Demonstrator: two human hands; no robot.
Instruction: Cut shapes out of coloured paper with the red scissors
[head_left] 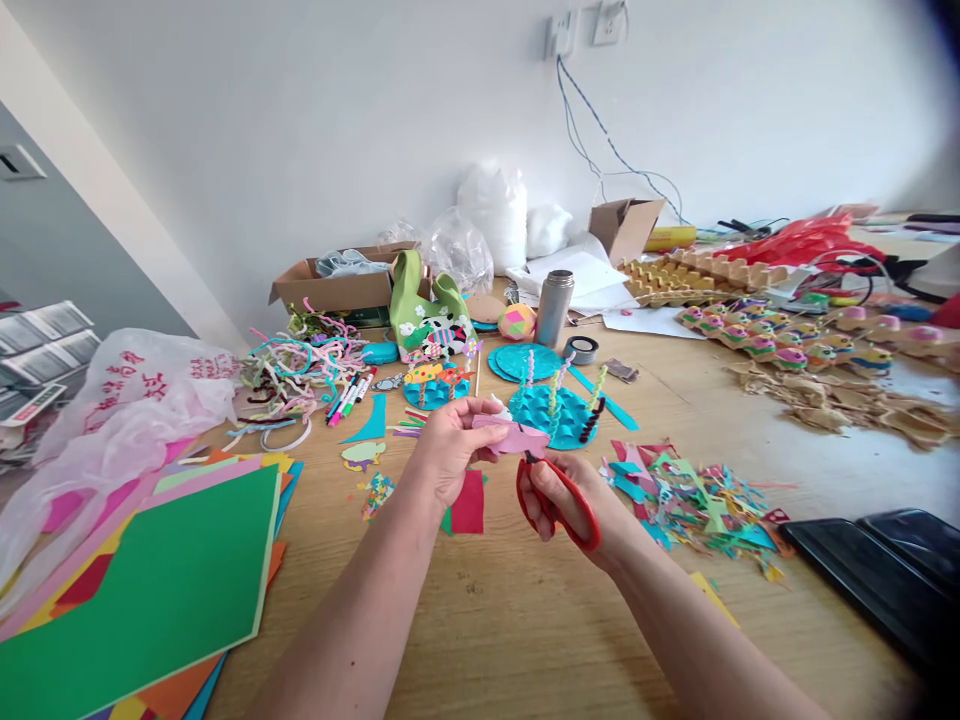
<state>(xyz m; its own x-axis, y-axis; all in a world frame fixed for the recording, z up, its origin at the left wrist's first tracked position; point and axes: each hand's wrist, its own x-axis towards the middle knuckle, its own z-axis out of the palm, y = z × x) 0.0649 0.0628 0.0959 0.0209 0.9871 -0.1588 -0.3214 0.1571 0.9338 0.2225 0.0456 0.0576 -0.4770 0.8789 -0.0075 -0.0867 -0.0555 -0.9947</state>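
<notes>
My left hand [452, 445] pinches a pink paper piece [514, 437] above the middle of the wooden table. Red-handled scissors [583, 515] sit in my right hand [566, 490], fingers through the loops. Their dark blades meet the lower right edge of the pink paper, partly hidden by it. Below my hands lies a red paper rectangle [468, 502] with a bit of green under it. Just beyond is a blue-painted egg-carton piece [562, 415] with upright twisted pipe cleaners. A smaller blue base [436, 392] behind my left hand carries paper fish.
Stacked coloured paper [157, 580] fills the left front. Paper scraps [705, 500] lie to the right, beside a black tray-like object [862, 570]. Pipe cleaners [300, 365] are heaped at back left. A metal bottle [555, 308] and tape roll [580, 349] stand behind my hands.
</notes>
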